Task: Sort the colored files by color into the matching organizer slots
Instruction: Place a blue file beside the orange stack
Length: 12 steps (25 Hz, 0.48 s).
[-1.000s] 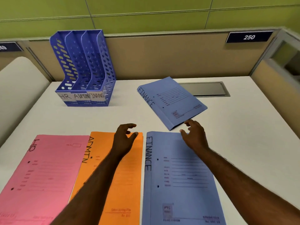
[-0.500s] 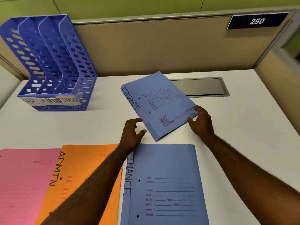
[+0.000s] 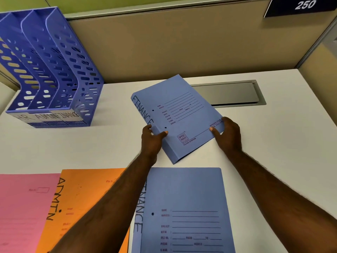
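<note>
A blue file marked FINANCE lies tilted in the middle of the white desk. My left hand pinches its near spine edge, thumb on top. My right hand grips its near right corner. Nearer to me lie a second blue FINANCE file, an orange ADMIN file and a pink file, side by side. The blue three-slot organizer stands at the far left, with slots labelled HR, ADMIN and FINANCE; no file shows in them.
A grey metal cable hatch is set into the desk behind the held file. A beige partition runs along the back, with a sign reading 250 at the top right.
Both hands reached forward and took hold of the tilted blue file, left on the spine edge, right on the corner. The camera moved closer.
</note>
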Motion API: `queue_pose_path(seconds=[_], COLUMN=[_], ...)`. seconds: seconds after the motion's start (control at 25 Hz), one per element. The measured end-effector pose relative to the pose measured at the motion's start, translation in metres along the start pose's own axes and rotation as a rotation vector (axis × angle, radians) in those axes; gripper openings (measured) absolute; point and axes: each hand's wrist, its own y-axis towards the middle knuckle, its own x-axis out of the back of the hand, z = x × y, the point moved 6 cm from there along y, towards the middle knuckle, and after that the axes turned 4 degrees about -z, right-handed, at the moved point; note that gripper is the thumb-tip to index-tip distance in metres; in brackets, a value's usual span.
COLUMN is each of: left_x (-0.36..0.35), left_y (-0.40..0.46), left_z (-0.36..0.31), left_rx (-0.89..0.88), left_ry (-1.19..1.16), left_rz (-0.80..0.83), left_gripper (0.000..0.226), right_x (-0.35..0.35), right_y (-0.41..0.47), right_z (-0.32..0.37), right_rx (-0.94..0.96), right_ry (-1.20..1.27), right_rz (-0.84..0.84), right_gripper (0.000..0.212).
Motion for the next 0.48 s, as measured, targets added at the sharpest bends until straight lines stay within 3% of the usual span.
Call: queue_pose_path(seconds=[0.08,0.16,0.24,0.48], left_x=[0.002,0.003,-0.002,-0.004], left_y=[0.006,0.010,0.011,-0.004], left_z=[0.003,0.004,0.001,-0.017], left_rx=[0.116,0.165,0.151,0.085], left_ry=[-0.176,-0.208,-0.215,-0.453], left_rz=[-0.038,-0.032,0.025,0.115], left_gripper=[0.068,0.059,0.045,0.045], right_x=[-0.001,-0.002,-0.002,0.004], right_y=[0.000,0.000,0.001,0.004], right_z=[-0.001,-0.002,-0.003,0.001], right_rx=[-0.005,-0.011,-0.004,0.027], right_ry=[0.006,0.016,0.016,0.036], right_rz=[0.006,0.013,0.025,0.097], right_gripper=[0.062,0.062,0.061,0.060])
